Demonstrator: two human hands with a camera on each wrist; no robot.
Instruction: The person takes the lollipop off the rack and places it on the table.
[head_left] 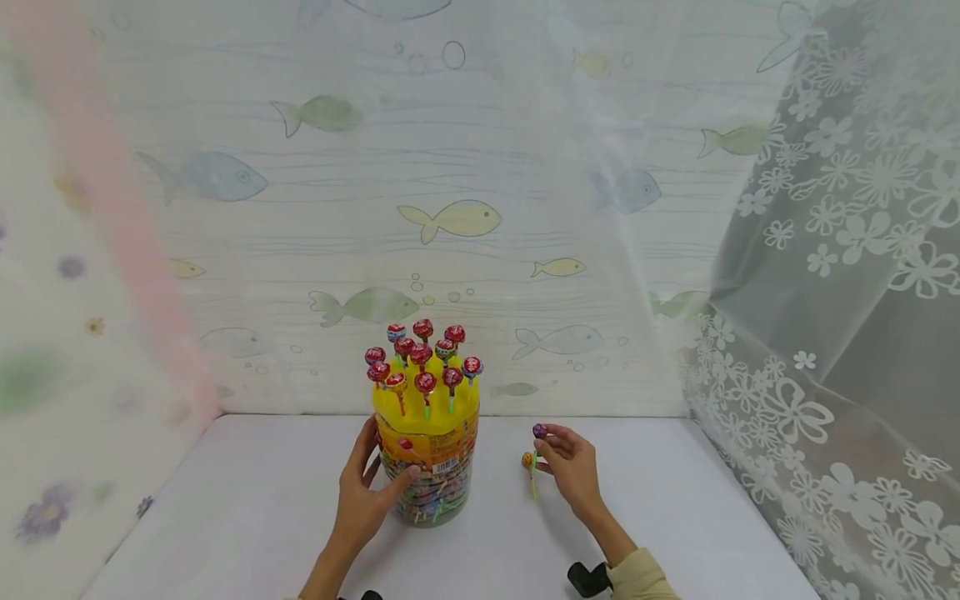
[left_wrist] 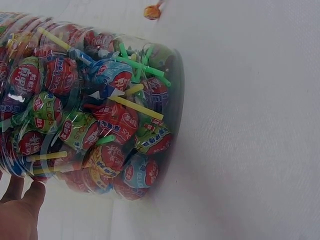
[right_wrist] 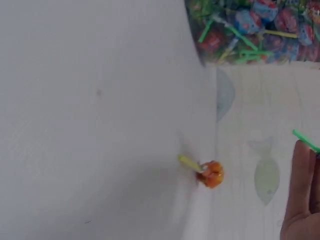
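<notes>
A clear plastic jar (left_wrist: pixel 112 125) full of wrapped lollipops stands upright on the table, with a yellow lid (head_left: pixel 420 412) that carries several upright lollipops (head_left: pixel 421 354). My left hand (head_left: pixel 366 504) holds the jar's left side, thumb across the front and fingers round the back. To the right of the jar, my right hand (head_left: pixel 573 471) pinches a purple-wrapped lollipop (head_left: pixel 540 431) by its head. Its green stick (right_wrist: pixel 306 140) points downward in the head view. On the table just beyond that hand lies an orange-wrapped lollipop (right_wrist: pixel 212 174) with a yellow stick.
The white tabletop (head_left: pixel 247 500) reaches back to a curtain (head_left: pixel 450 150) printed with fish. A sheer curtain with white flowers (head_left: pixel 832 417) hangs along the right side. Black wrist gear (head_left: pixel 588 579) shows at the right sleeve.
</notes>
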